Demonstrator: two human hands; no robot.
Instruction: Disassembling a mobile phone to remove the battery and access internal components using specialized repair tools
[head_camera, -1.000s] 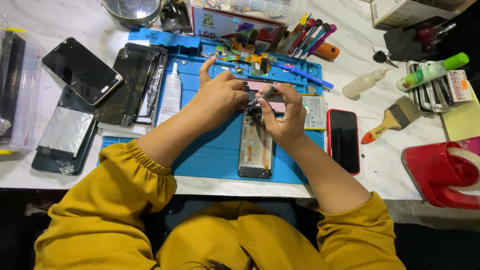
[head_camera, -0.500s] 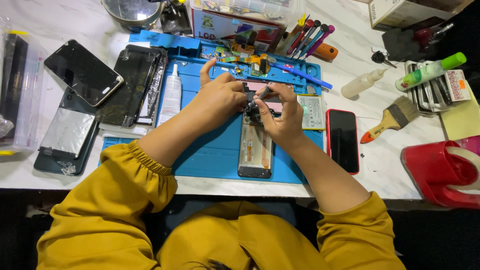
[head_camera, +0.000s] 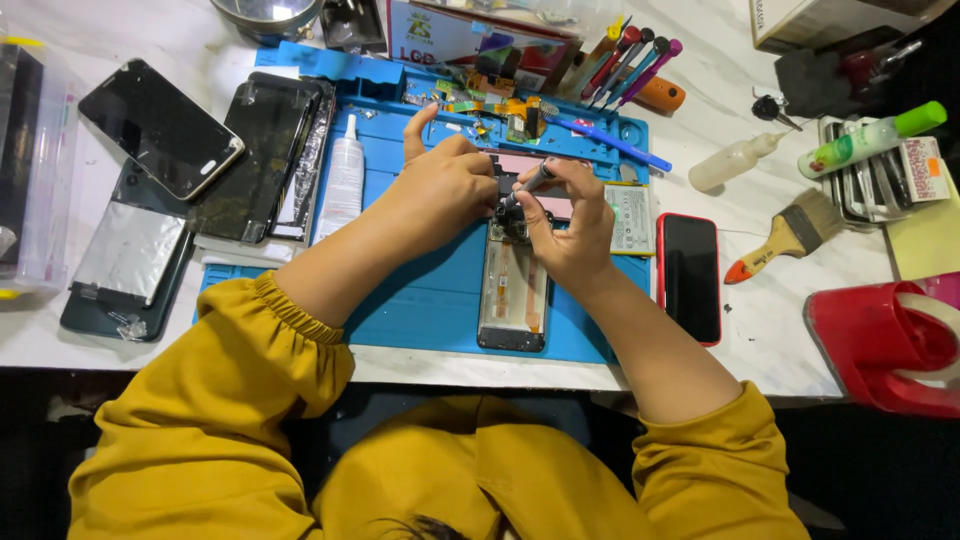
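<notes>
An opened phone (head_camera: 513, 295) lies back-up on the blue mat (head_camera: 430, 300) near the table's (head_camera: 770, 330) front edge. The right hand (head_camera: 565, 225) pinches a dark screwdriver (head_camera: 530, 182) over the phone's top end. The left hand (head_camera: 445, 180), curled with forefinger raised, steadies that end. A red phone (head_camera: 690, 275) lies just right of the mat.

Both hands (head_camera: 510, 195) on opened phone (head_camera: 513, 290)

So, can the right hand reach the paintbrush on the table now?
Probably yes, once freed: the right hand holds a small tool, and only a red phone lies flat before the paintbrush.
</notes>
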